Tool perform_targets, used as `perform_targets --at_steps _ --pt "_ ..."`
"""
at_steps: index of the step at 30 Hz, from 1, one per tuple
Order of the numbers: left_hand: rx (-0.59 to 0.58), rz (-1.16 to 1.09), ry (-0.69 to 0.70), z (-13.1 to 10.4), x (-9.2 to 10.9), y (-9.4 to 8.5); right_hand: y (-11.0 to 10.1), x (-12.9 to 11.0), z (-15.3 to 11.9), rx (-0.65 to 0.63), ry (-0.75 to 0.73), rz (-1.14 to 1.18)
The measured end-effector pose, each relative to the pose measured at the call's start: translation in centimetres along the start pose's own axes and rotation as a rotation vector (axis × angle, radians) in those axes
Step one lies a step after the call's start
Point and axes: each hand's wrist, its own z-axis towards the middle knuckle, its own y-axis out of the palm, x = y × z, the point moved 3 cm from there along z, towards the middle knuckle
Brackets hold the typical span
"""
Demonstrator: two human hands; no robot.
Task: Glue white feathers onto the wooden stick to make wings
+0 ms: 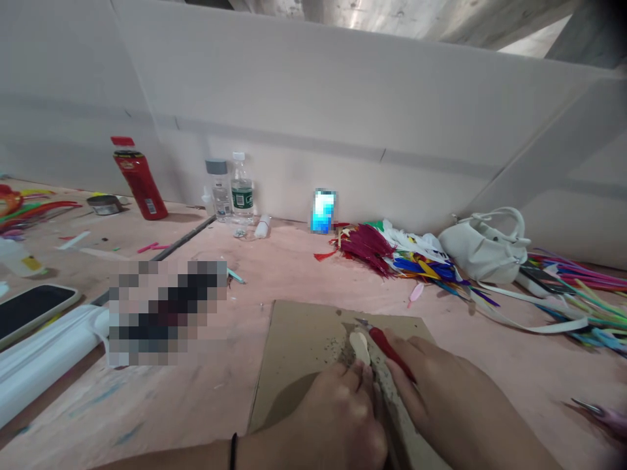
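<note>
My left hand (343, 405) is closed, its fingers pinching the near end of a pale, flat piece with a rounded end (360, 346), wood-like in colour. Close on its right, my right hand (441, 378) grips a red-handled knife (392, 352), whose small pointed metal tip points left, just beyond the pale piece. I cannot tell whether the blade touches it. Both hands rest over a sheet of brown cardboard (298, 333), where small dark crumbs (336, 349) lie scattered left of the piece. A dark band circles my left wrist.
Along the back wall stand a red bottle (142, 183), clear bottles (242, 196) and a lit phone (322, 212). Coloured feather-like strips (367, 248) and a white handbag (482, 245) lie at the back right. A metal-tipped tool (588, 408) lies far right; another phone (36, 310) is at left.
</note>
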Motion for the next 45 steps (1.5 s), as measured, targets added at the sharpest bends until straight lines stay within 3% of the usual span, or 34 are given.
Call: perform_targets --at_steps 4,8,12,18,25,30,38,42,45 --pt "0.072 -0.007 -0.039 0.1 -0.1 -0.2 -0.3 0.6 -1.2 0.123 -0.108 -0.003" --pt "0.025 -0.164 -0.098 0.6 -0.8 -2.9 -0.8 0.5 -1.9 0.194 -0.169 -0.016" --pt "-0.015 -0.255 -0.341 0.9 -2.7 -4.8 -0.8 1.5 -3.1 0.23 -0.071 0.001" --pt "0.004 -0.265 -0.558 0.4 -6.0 -3.6 -0.1 2.7 -5.4 0.247 -0.051 0.09" --pt "-0.037 -0.366 -0.739 0.8 -6.9 -2.9 0.5 2.5 -6.5 0.387 -0.025 0.105" --pt "-0.064 -0.265 -0.764 1.8 -6.8 -2.9 1.4 2.3 -6.8 0.549 0.013 0.171" --pt "-0.092 -0.263 -0.635 3.3 -7.0 -2.5 2.8 3.2 -7.1 0.531 0.006 0.308" --pt "-0.035 -0.339 -0.685 2.6 -8.2 -2.2 2.4 3.3 -7.3 0.558 -0.007 0.356" --pt "-0.001 -0.468 -0.753 2.0 -8.6 -3.2 2.0 3.1 -7.4 0.583 -0.043 0.397"
